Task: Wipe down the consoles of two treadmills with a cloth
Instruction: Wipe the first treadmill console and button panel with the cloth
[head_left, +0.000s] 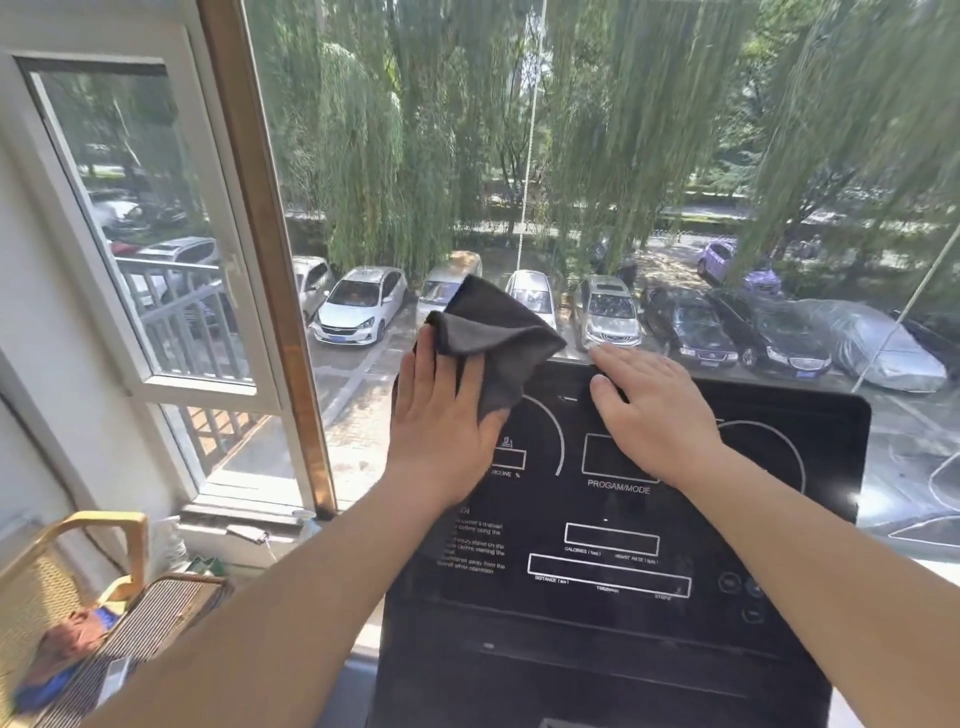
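Item: treadmill console (613, 618), black, flat-faced, with white outlined display boxes and printed labels, among them "PROGAM/MODE" and "INCLINE %". It stands right against a large window pane.

Item: cloth (493, 332), dark grey, folded and bunched. It lies at the console's upper left corner; its upper fold rises past the console's top edge.

Left grip (441, 410): a bare hand, open and flat, fingers straight, palm pressing the lower part of the cloth onto the console.

Right grip (654, 410): a bare hand, open, fingers spread flat on the console's upper middle, fingertips at the top edge, holding nothing, just beside the cloth.

Surroundings: an open white-framed window sash (150, 234) at left; a woven chair (104, 530) at lower left, bearing a crumpled red and blue item; outside, parked cars (358, 306) under willow trees (623, 130).
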